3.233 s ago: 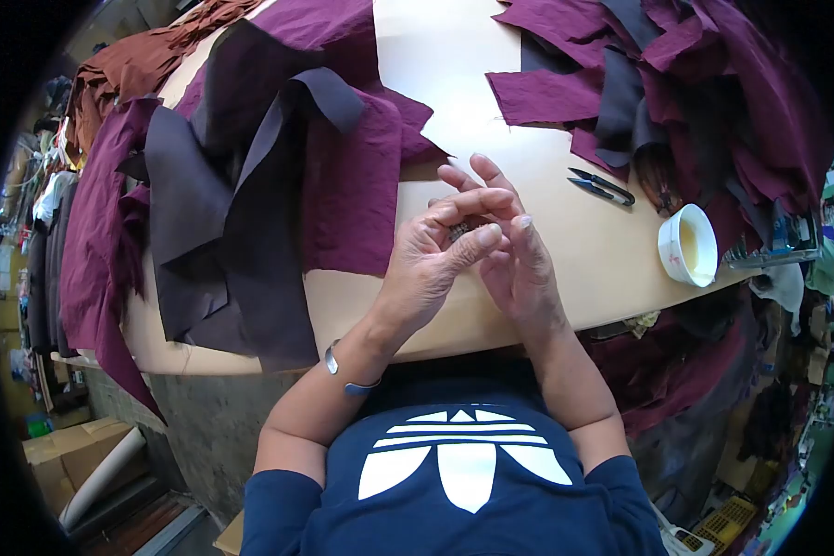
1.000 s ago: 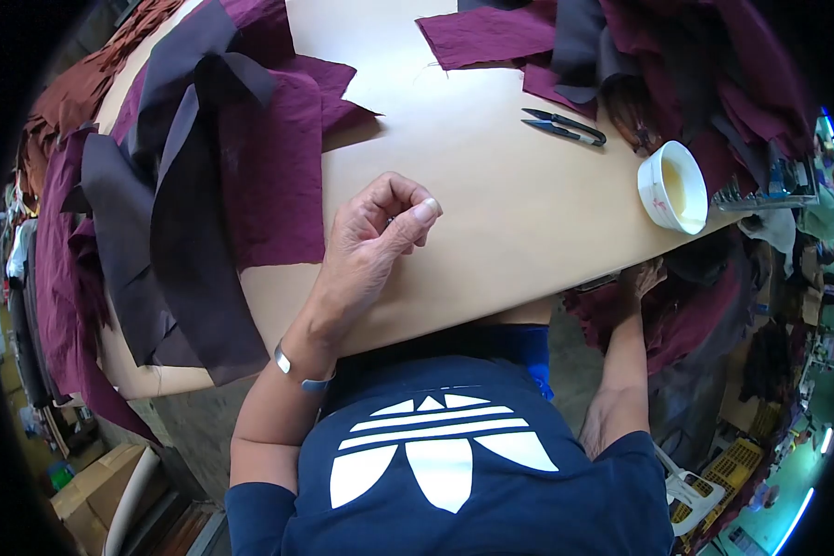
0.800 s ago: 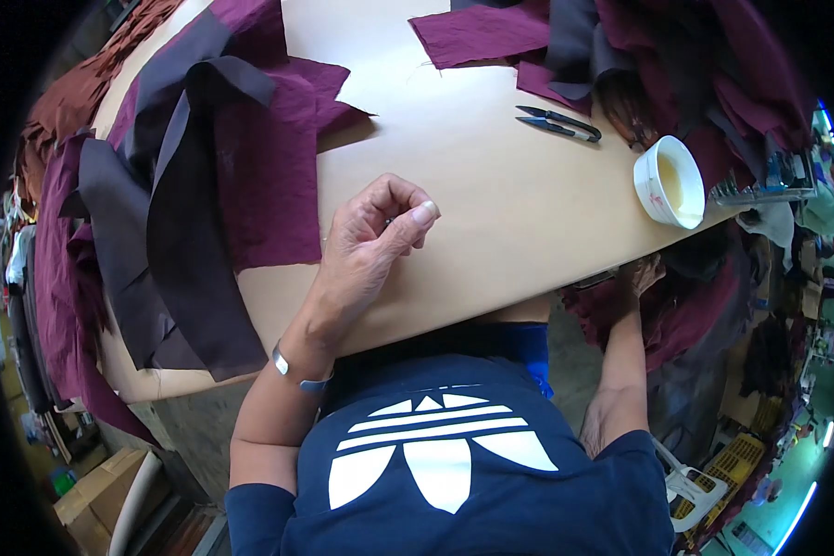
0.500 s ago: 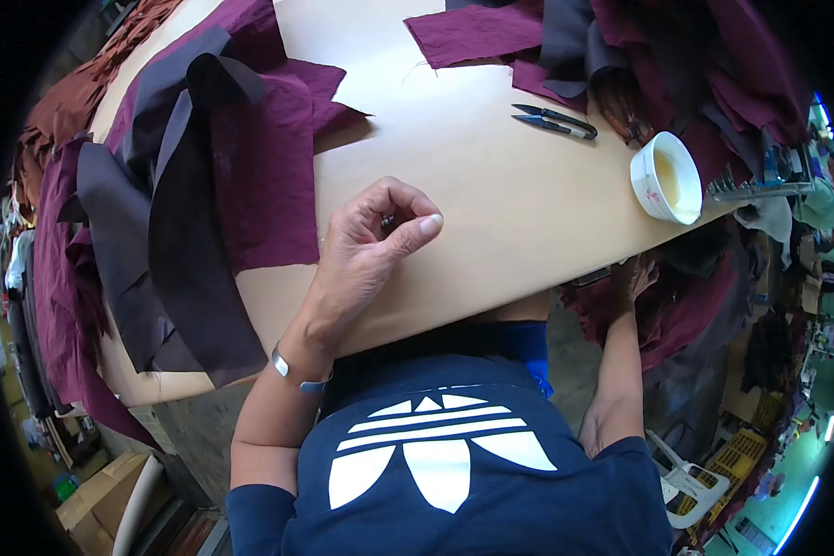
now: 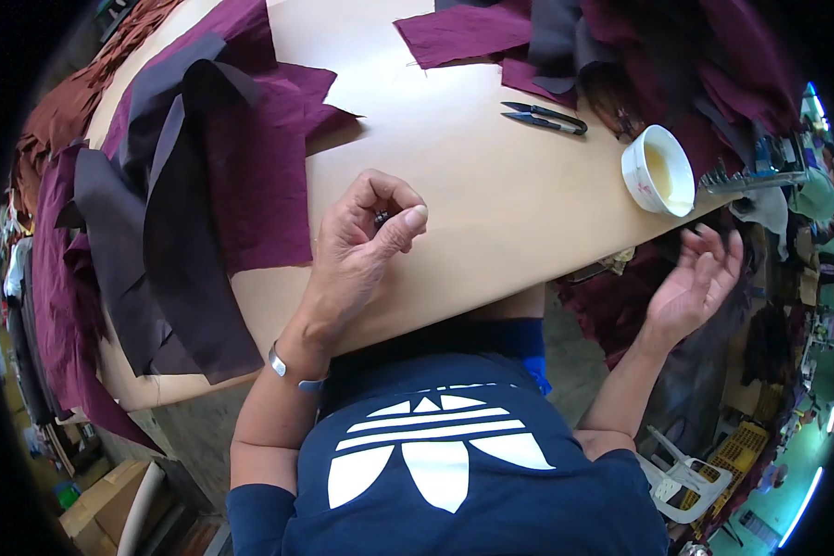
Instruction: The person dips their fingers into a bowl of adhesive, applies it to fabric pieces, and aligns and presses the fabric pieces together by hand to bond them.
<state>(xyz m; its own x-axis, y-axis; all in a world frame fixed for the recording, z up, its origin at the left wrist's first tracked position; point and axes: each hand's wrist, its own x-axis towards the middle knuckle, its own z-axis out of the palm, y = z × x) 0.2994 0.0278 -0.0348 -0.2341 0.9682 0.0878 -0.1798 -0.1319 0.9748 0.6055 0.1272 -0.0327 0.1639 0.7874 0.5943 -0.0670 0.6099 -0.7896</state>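
My left hand (image 5: 366,232) hovers over the table, its fingers curled and the thumb tip brought up to the forefinger. A small dark, shiny spot shows inside the curl; I cannot make out what it is. Past the table's front edge, my right hand (image 5: 697,285) is raised with bent, loosely parted fingers and nothing visible in it. Just above it a white bowl (image 5: 635,176) with yellowish liquid stands near the edge. Black thread snips (image 5: 545,119) lie left of the bowl. Maroon fabric (image 5: 261,185) and dark grey fabric pieces (image 5: 193,250) lie left of my left hand.
More maroon and dark cloth (image 5: 681,65) is heaped at the back right. A clear case (image 5: 759,182) sits by the bowl. Maroon cloth (image 5: 611,306) is below the table edge. A white plastic chair (image 5: 690,482) and a cardboard box (image 5: 106,505) stand on the floor.
My right hand has come up from the maroon cloth below the table edge, moving right and towards the bowl. The left hand keeps its curled pose. The view has shifted slightly.
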